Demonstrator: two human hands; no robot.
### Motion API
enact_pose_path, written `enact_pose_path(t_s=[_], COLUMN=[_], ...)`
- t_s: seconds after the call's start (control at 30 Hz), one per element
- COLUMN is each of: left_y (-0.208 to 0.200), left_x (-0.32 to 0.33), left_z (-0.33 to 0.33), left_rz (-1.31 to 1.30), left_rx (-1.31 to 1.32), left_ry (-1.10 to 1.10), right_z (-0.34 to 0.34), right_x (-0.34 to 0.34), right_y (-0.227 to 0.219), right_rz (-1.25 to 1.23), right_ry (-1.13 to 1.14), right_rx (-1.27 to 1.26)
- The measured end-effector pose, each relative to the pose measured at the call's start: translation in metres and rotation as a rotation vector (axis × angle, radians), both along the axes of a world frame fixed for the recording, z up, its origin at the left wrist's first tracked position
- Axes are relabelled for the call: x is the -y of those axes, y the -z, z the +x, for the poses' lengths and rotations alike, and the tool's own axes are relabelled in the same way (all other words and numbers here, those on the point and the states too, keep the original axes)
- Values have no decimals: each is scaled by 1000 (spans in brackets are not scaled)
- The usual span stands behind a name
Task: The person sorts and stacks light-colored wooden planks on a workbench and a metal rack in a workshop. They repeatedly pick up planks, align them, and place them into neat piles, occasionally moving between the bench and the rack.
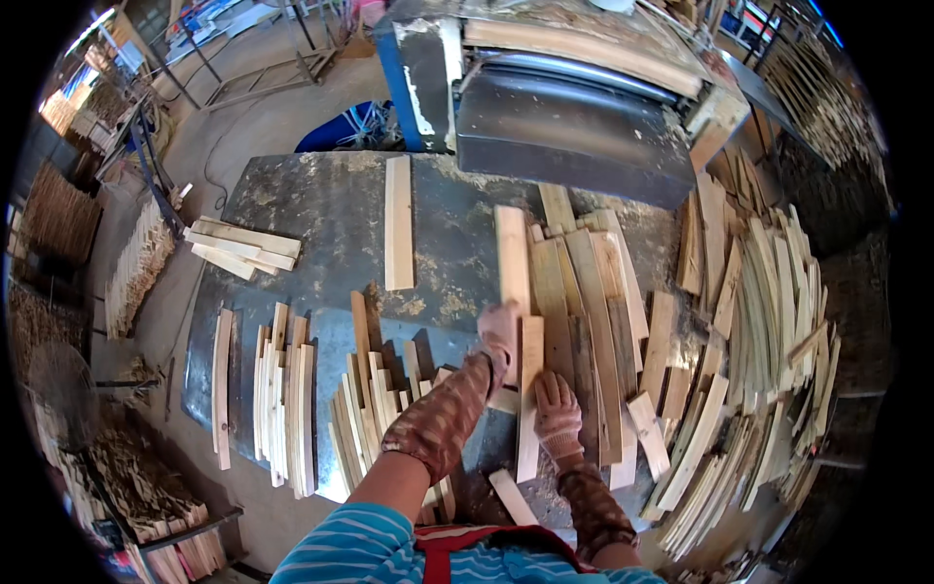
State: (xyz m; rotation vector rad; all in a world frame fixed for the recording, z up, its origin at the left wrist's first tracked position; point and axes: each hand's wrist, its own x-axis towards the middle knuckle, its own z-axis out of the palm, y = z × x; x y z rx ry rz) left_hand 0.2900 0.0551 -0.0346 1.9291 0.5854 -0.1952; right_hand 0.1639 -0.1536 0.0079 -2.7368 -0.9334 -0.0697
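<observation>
Pale wood filled most of what I saw through the head camera, and one long board (513, 243) stood out near the middle of the dark metal table (321, 224), its far end pointing toward the machine (574, 122). I had the left hand (498, 336), in a pinkish glove, against the left edge of that board, near its close end. The fingers were partly hidden by the hand itself, so I could not tell whether they pinched the wood or merely pressed on it.

Just right of it and nearer the body lay a narrower board (529, 389). The right hand (557, 409), gloved too, was beside its right edge, fingers together and pointing forward; I could not tell whether they gripped anything. Brown patterned sleeves (438, 419) covered both forearms.

To the right of the hands, a bundle of boards (584, 292) lay side by side, some overlapping. A single board (399, 224) lay by itself farther up the table, left of the long one, and a few short pieces (243, 245) sat crossed at the left edge. Closer in, rows of slim sticks (282, 399) spread across the left side. Sawdust and shavings (457, 310) speckled the metal.
</observation>
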Motion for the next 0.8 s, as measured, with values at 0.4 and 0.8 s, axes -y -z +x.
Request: enact_pose_path(t_s=[0.4, 0.8], left_y=[-128, -40], left_x=[-258, -169], left_z=[-191, -462], left_rz=[-21, -43], left_rx=[386, 134], left_ry=[-404, -784], right_z=[12, 29], right_x=[8, 19], right_y=[5, -12], right_rz=[-287, 266], right_ry=[63, 517], right_rx=[91, -236])
